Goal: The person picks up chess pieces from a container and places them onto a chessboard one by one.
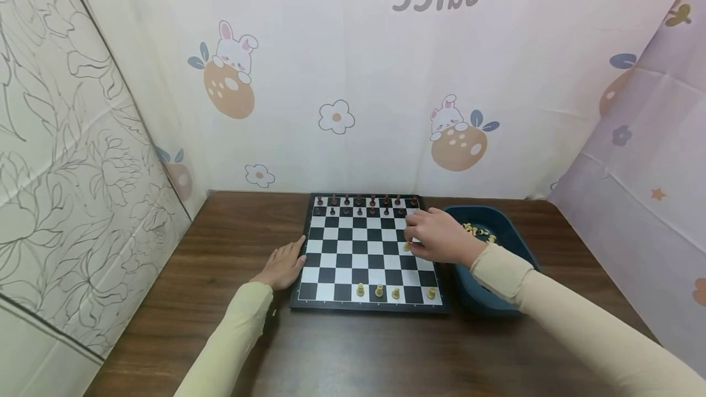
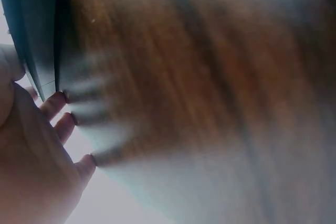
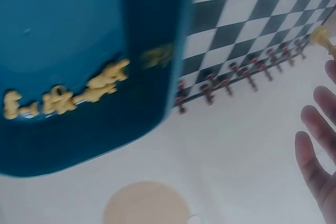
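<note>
My right hand (image 1: 438, 236) pinches a pale yellow chess piece (image 3: 319, 36) above the right side of the black-and-white chessboard (image 1: 359, 234). The round base shows, but the fingers hide the rest, so I cannot tell which piece it is. Dark red chess pieces (image 1: 372, 201) stand in two rows at the board's far side. Along the near row stand several pale yellow pieces (image 1: 379, 290), with a gap before the rightmost one. My left hand (image 1: 282, 265) rests beside the board's left edge, its fingertips (image 2: 54, 105) right at that edge.
To the right of the board stands a blue plastic bin (image 1: 491, 302), under my right forearm. More pale yellow pieces (image 3: 100, 82) lie inside it. All this is on a brown wooden table (image 1: 242, 225), with a printed cloth wall (image 1: 298, 66) behind.
</note>
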Tool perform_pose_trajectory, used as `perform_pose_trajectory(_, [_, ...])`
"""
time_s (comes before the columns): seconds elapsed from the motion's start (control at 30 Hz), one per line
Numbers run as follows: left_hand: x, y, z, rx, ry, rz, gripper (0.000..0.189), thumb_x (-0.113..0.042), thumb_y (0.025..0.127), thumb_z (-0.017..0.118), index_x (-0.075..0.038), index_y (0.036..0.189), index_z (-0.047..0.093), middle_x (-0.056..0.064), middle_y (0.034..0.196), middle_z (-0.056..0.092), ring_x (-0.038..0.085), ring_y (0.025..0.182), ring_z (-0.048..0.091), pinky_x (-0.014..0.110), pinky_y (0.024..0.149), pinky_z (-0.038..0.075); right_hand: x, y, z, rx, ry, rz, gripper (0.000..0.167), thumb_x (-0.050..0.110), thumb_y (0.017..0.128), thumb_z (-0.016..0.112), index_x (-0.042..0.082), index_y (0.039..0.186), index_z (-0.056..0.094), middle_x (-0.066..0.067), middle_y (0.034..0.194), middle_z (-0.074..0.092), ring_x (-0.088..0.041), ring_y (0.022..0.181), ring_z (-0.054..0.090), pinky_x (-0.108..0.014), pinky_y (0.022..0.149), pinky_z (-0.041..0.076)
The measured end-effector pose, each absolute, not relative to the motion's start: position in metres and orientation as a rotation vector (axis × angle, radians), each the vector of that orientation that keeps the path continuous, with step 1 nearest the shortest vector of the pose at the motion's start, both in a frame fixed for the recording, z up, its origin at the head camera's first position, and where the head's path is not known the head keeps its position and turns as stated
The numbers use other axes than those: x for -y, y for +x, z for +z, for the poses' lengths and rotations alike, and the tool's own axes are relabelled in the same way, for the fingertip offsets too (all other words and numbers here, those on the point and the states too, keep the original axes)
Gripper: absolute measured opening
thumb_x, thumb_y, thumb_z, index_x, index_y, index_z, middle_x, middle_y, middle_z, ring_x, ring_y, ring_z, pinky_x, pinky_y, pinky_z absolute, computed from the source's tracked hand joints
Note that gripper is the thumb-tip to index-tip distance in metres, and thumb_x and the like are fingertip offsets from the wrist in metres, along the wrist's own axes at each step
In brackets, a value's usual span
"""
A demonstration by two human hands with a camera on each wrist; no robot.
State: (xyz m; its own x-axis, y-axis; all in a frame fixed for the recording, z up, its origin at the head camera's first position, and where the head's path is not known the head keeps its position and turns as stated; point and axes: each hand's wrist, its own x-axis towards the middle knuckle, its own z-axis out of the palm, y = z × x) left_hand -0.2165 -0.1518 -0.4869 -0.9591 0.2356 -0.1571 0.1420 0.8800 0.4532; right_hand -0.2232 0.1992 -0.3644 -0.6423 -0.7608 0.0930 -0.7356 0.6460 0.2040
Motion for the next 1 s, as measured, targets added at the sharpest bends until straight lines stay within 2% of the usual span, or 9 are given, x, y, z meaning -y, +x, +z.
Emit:
perform_pose_trajectory(0.43, [0.151, -0.215, -0.484, -2.832, 0.291, 0.686, 0.057, -0.028, 0.103, 0.036, -0.006, 0.152, 0.017, 0.023, 0.151, 0.027, 0.040, 0.138, 0.024, 0.057, 0.112, 0.009, -0.150, -0.216, -0.373, 2.564, 1.439, -0.163, 0.013, 0.034, 0.084, 0.071, 0.022, 0.088, 0.074, 0.006, 0.086, 0.060, -0.010, 0.077, 0.053, -0.025, 0.062, 0.043])
perform_pose_trajectory(0.63, [0.153, -0.214, -0.486, -2.839, 0.285, 0.684, 0.056, -0.028, 0.103, 0.035, -0.007, 0.153, 0.018, 0.023, 0.151, 0.028, 0.040, 0.138, 0.024, 0.057, 0.112, 0.010, -0.122, -0.210, -0.377, 2.505, 1.527, -0.142, 0.013, 0.034, 0.085, 0.068, 0.022, 0.087, 0.074, 0.007, 0.084, 0.059, -0.009, 0.074, 0.051, -0.025, 0.060, 0.042])
perform_pose_trajectory(1.0, [0.153, -0.215, -0.485, -2.842, 0.273, 0.682, 0.056, -0.029, 0.103, 0.034, -0.008, 0.153, 0.018, 0.021, 0.152, 0.027, 0.039, 0.139, 0.023, 0.056, 0.112, 0.009, -0.089, -0.200, -0.393, 2.487, 1.623, -0.131, 0.015, 0.035, 0.087, 0.067, 0.022, 0.088, 0.074, 0.008, 0.089, 0.062, -0.008, 0.079, 0.054, -0.025, 0.066, 0.047])
